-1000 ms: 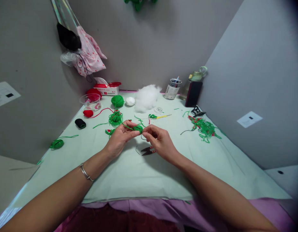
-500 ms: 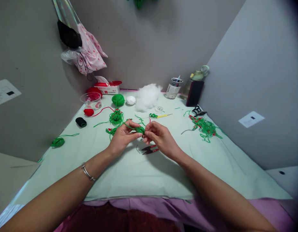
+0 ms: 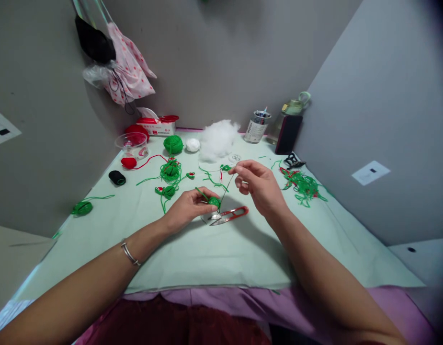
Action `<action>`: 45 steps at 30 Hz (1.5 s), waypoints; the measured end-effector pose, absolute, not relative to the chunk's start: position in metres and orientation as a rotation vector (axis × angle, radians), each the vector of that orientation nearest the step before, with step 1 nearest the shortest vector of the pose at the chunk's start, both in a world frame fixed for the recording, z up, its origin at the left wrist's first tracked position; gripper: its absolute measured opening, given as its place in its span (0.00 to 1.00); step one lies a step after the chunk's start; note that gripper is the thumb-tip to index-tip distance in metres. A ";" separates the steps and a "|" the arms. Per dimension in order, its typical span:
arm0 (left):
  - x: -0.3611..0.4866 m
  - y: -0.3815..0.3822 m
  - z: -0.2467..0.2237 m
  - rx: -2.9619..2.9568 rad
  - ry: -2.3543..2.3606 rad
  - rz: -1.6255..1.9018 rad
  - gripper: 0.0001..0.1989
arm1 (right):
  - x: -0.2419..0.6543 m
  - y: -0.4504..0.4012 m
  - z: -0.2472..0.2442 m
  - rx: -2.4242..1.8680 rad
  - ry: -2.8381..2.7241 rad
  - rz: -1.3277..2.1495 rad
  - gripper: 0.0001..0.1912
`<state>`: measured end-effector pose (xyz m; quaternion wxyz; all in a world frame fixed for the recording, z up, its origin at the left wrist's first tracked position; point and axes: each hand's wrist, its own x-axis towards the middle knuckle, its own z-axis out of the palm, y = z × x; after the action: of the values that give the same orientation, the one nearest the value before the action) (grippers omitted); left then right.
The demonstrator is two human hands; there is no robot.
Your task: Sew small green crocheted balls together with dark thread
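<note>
My left hand is closed on a small green crocheted piece, pinched between thumb and fingers. Up and to the right of it, my right hand pinches a thin dark thread, which runs taut down to the green piece. Whether a needle is in the right fingertips, I cannot tell. Red-handled thread snips lie on the table just below and between the hands, blades pointing left. Beyond the hands are a small green piece with red and white strands and loose green yarn ends.
Green yarn tangles and a black thread spool lie left; a green-red yarn heap lies right. At the back are a green yarn ball, white stuffing, a pen tin, a phone and a clear tub.
My right hand has moved up and right, away from the green piece, drawing the dark thread out straight. The left hand has lowered slightly with the piece. More of the snips shows.
</note>
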<state>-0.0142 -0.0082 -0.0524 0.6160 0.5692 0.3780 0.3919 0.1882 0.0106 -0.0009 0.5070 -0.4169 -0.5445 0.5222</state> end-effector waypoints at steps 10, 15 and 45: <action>-0.017 -0.007 -0.045 1.334 0.861 0.828 0.16 | 0.200 0.012 0.012 -0.909 -1.297 1.422 0.16; -0.022 -0.004 -0.046 1.159 0.815 0.874 0.18 | 0.197 0.004 0.012 -0.973 -1.609 1.026 0.08; -0.026 0.005 -0.050 1.240 0.864 1.056 0.16 | 0.191 -0.003 -0.004 -1.020 -2.253 0.442 0.08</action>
<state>-0.0258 0.0047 -0.0496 0.6046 0.5357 0.3733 0.4562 0.1908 -0.0028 -0.0040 0.3095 -0.3862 -0.8527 0.1674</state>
